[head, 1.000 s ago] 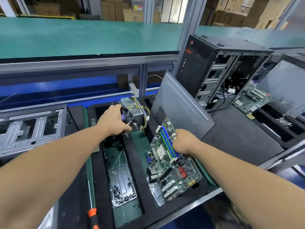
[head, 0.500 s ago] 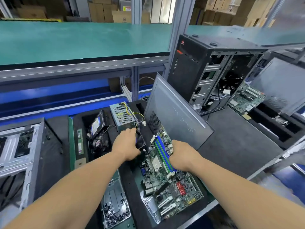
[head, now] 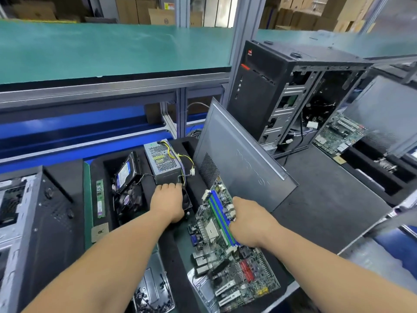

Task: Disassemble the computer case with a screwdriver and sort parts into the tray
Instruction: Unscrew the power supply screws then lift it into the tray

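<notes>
A black foam tray (head: 171, 251) lies in front of me. In its right compartment the green motherboard (head: 228, 263) sits tilted, and my right hand (head: 250, 220) grips its right edge beside the blue memory slots. My left hand (head: 168, 203) holds a black case fan (head: 186, 201) at the foam divider, just below the grey power supply (head: 163, 161). A hard drive (head: 124, 170) leans in the tray's back-left compartment above a cooler fan (head: 127, 199). A grey side panel (head: 239, 161) leans at the tray's right. My own stripped case (head: 29, 222) lies at the left.
A memory stick (head: 100, 198) and a CPU chip (head: 100, 231) lie on the tray's left strip. A metal plate with several screws (head: 153, 294) sits at the front. Another open black tower (head: 291, 93) stands at the back right, beside a second tray with a motherboard (head: 338, 132).
My left hand carried the black fan from the back-left compartment rightward to the divider below the power supply. My right hand stayed on the motherboard's edge. The view shifted, baring hard drive and cooler.
</notes>
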